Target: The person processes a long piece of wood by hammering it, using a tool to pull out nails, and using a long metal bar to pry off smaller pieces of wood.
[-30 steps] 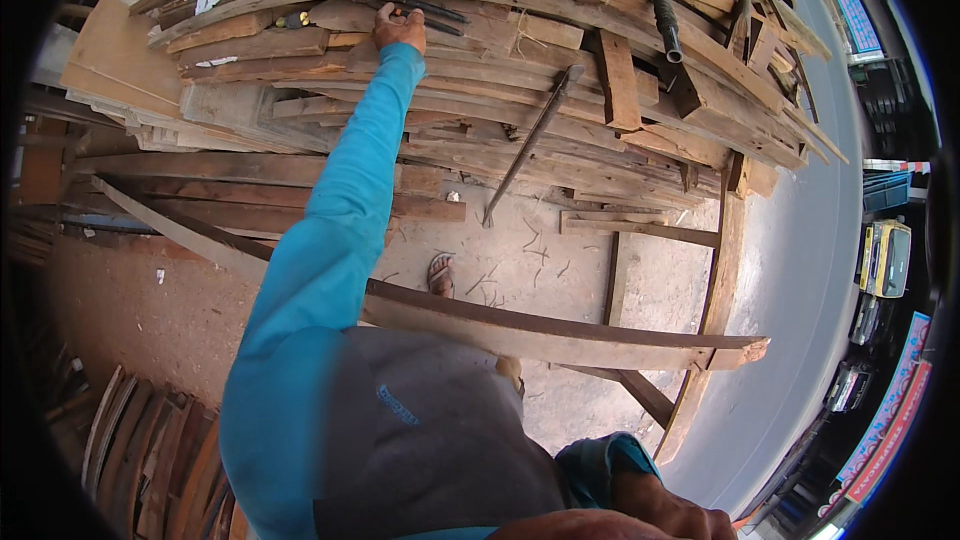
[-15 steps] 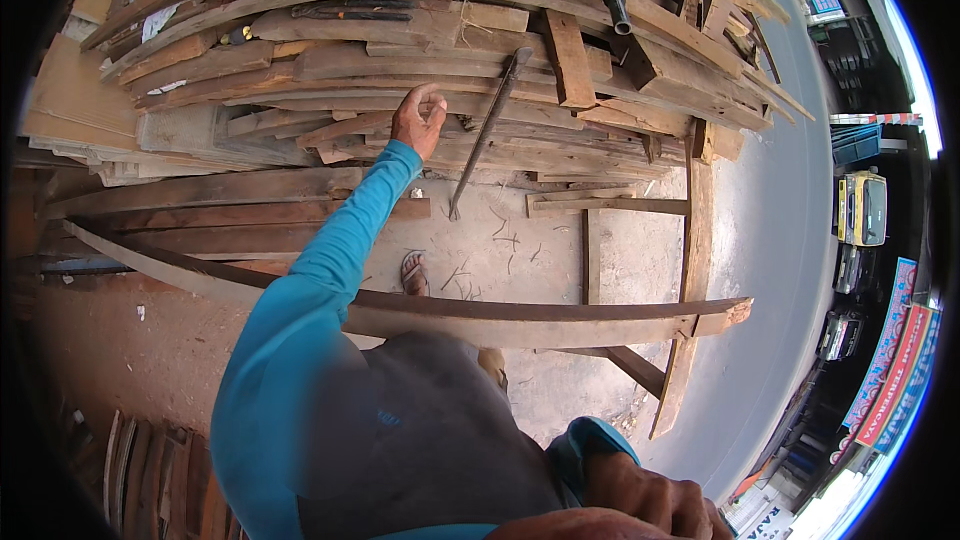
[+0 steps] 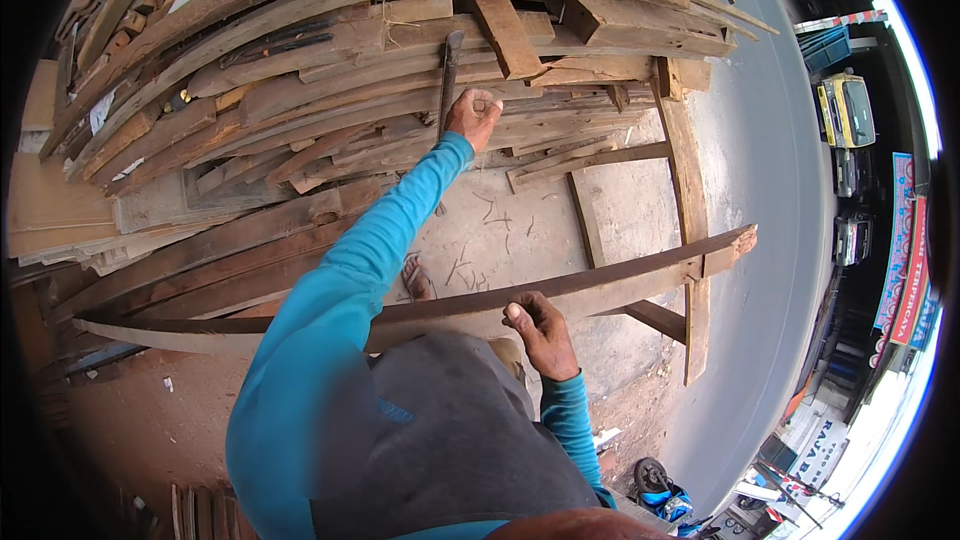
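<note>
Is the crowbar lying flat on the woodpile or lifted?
Cannot tell. The left hand grips the crowbar at its lower end; its tip points up over the planks.

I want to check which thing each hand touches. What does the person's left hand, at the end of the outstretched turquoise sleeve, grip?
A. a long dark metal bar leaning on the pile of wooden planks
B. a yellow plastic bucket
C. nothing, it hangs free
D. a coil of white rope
A: the left hand is closed around the long dark metal bar, which lies against the stacked wooden planks.
</note>
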Demonstrator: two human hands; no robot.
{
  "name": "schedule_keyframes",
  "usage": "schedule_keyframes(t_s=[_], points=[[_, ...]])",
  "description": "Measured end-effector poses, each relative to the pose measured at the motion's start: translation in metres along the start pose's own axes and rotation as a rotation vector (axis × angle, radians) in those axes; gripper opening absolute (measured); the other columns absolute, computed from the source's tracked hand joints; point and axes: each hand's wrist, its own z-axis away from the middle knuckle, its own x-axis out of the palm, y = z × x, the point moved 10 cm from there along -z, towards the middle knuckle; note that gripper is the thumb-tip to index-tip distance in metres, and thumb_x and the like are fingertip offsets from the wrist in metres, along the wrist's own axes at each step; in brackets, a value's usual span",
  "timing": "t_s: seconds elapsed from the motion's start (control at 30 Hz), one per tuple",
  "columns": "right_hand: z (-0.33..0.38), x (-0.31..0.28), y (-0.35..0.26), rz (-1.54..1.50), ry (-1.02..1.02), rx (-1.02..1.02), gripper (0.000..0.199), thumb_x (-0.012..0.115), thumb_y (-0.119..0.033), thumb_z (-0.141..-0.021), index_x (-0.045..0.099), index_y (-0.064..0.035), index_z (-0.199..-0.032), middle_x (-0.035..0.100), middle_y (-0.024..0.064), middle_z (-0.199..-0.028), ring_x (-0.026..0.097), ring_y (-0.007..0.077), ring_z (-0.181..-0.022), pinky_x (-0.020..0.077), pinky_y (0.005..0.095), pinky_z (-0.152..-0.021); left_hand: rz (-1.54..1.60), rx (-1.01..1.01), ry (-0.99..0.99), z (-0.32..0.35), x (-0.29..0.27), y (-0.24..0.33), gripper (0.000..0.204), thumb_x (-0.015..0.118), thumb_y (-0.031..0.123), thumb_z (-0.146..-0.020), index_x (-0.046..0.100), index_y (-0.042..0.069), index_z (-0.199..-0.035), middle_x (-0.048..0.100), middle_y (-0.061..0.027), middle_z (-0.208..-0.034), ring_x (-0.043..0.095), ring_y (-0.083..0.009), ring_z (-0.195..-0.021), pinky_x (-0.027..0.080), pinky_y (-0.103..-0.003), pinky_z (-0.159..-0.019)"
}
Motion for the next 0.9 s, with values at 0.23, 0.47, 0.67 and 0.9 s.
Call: schedule_keyframes(t_s=[0.23, 0.47, 0.67, 0.9], points=[[0.005, -0.026, 0.037, 0.319, 0.164, -0.003, 0.049, 0.068, -0.036, -0.094, 0.059, 0.0089, -0.112, 0.069, 0.0237, -0.099, 0.068, 0.0295, -0.093, 0.0540, 0.0384, -0.083, -0.170, -0.055, 0.604, -0.018, -0.053, -0.035, 0.058, 0.075, 0.031, -0.081, 0.050, -0.001, -0.122, 0.060, -0.0218, -0.116, 0.059, -0.0339, -0.103, 0.050, -0.045, -0.091], [-0.010, -0.012, 0.017, 0.574, 0.078, -0.100, 0.054, 0.060, -0.048, -0.096, 0.058, 0.0047, -0.107, 0.066, 0.0243, -0.094, 0.064, 0.0416, -0.093, 0.0512, 0.0477, -0.081, -0.585, -0.135, 0.276, -0.091, -0.104, -0.093, 0.097, 0.068, 0.060, -0.082, 0.042, -0.014, -0.139, 0.052, -0.0319, -0.136, 0.057, -0.0417, -0.121, 0.049, -0.047, -0.101], [0.010, -0.008, 0.051, 0.492, -0.059, -0.035, 0.064, 0.055, -0.054, -0.097, 0.056, 0.0075, -0.116, 0.065, 0.0248, -0.099, 0.065, 0.0402, -0.095, 0.0529, 0.0461, -0.083, -0.484, 0.042, -0.066, -0.010, -0.086, -0.103, 0.052, 0.066, 0.047, -0.090, 0.067, -0.005, -0.090, 0.066, -0.0139, -0.085, 0.063, -0.0278, -0.089, 0.049, -0.043, -0.083], [0.001, -0.002, 0.110, 0.511, -0.084, -0.022, 0.060, 0.058, -0.049, -0.097, 0.057, 0.0071, -0.118, 0.067, 0.0245, -0.102, 0.066, 0.0402, -0.097, 0.0530, 0.0460, -0.085, -0.036, 0.008, 0.094, 0.133, -0.094, -0.077, 0.045, 0.065, 0.040, -0.094, 0.050, 0.006, -0.068, 0.048, -0.0034, -0.070, 0.050, -0.0196, -0.074, 0.044, -0.039, -0.078]])
